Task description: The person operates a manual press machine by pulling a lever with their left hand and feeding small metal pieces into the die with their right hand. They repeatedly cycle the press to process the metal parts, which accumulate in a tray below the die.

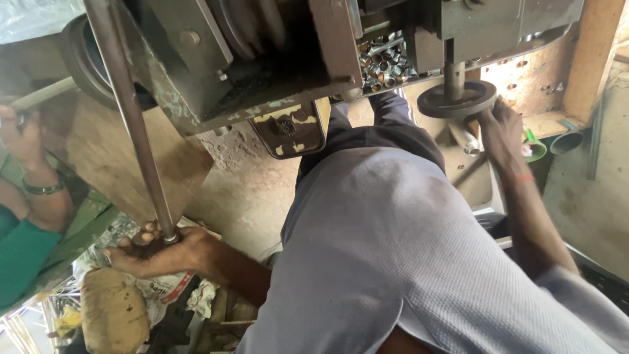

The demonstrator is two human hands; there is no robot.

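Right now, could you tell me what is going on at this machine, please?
A person in a grey shirt bends over a worn green metal machine. The left hand grips the lower end of a long steel lever rod. The right hand rests on the rim of a small black handwheel. A heap of small metal rings sits in the machine. Another person's hand, wearing a green bangle, holds a bar at the left edge.

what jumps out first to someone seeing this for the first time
The worn grey-green machine fills the top of the view. The left hand grips the lower end of a long metal rod at lower left, and the right hand holds a round black handwheel at upper right. Another person's arm with a bangle shows at far left.
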